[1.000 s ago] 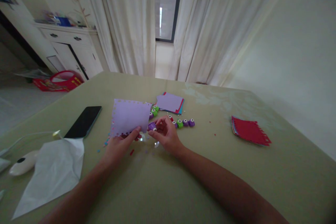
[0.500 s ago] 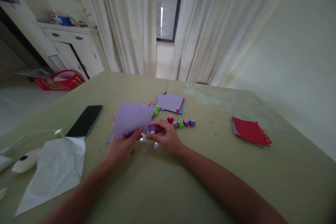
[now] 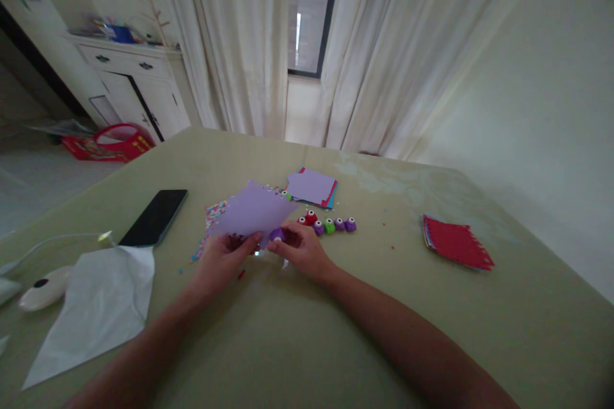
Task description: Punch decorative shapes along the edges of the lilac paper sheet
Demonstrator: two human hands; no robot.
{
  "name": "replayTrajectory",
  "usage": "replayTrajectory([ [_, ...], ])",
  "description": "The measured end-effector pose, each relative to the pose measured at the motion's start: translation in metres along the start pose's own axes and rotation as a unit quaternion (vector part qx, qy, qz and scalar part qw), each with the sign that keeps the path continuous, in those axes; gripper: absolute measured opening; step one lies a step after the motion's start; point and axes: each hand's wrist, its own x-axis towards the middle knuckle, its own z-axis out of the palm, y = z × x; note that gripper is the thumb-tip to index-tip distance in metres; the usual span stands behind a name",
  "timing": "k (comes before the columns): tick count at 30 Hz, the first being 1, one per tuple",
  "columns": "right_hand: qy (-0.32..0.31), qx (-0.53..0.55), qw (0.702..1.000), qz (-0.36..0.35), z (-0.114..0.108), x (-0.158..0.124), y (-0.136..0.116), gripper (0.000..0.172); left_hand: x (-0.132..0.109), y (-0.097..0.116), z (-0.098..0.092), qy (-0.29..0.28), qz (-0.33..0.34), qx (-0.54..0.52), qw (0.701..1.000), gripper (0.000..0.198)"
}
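Note:
My left hand [image 3: 230, 255] is closed on the near edge of a lilac sheet of paper [image 3: 254, 209], which slants up and away over the table. Between the thumb and fingers of my right hand [image 3: 304, 249] is a small purple craft punch [image 3: 277, 235], right at the paper's near right corner. Whether the paper sits in the punch's slot I cannot tell. Just beyond my right hand stands a row of several small punches, among them a red one [image 3: 311, 217], a green one [image 3: 329, 225] and a purple one [image 3: 350, 224]. Tiny coloured paper bits [image 3: 210, 220] lie partly under the sheet.
Behind the punches lies a stack of coloured sheets [image 3: 313, 186]. Red paper squares with notched edges [image 3: 458, 243] are piled at the right. On the left are a phone [image 3: 156, 217], a white tissue [image 3: 103, 300], a white mouse-like object [image 3: 45, 289] and a cable [image 3: 52, 239].
The lilac sheet has turned and tipped flatter, its far corner now pointing away and its right side reaching further right. The purple punch has tilted in my right hand. Both hands stay close together.

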Motion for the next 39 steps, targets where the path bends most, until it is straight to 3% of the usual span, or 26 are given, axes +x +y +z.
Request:
replayTrajectory([
  [5,-0.034,0.056,0.997,0.043,0.000,-0.001,-0.004,0.038,0.000,0.005,-0.001,-0.004,0.004,-0.023,1.000,0.039],
  [15,-0.015,0.074,0.996,0.042,0.000,0.000,-0.010,0.040,0.000,0.007,-0.001,-0.008,0.014,-0.041,0.999,0.039],
  [20,-0.037,0.087,0.994,0.050,0.000,0.000,-0.010,0.041,0.000,0.002,0.001,-0.014,0.021,-0.030,0.999,0.036],
  [30,-0.036,-0.008,0.999,0.018,-0.002,-0.001,-0.005,0.046,0.003,-0.015,0.004,-0.051,0.008,-0.030,0.998,0.044],
  [36,-0.054,-0.003,0.998,0.019,-0.004,0.001,-0.014,0.050,0.003,-0.019,0.004,-0.040,-0.007,-0.032,0.999,0.052],
  [39,-0.095,0.020,0.994,0.048,-0.002,0.001,-0.019,0.052,0.001,-0.018,0.005,-0.039,-0.017,-0.038,0.998,0.054],
])
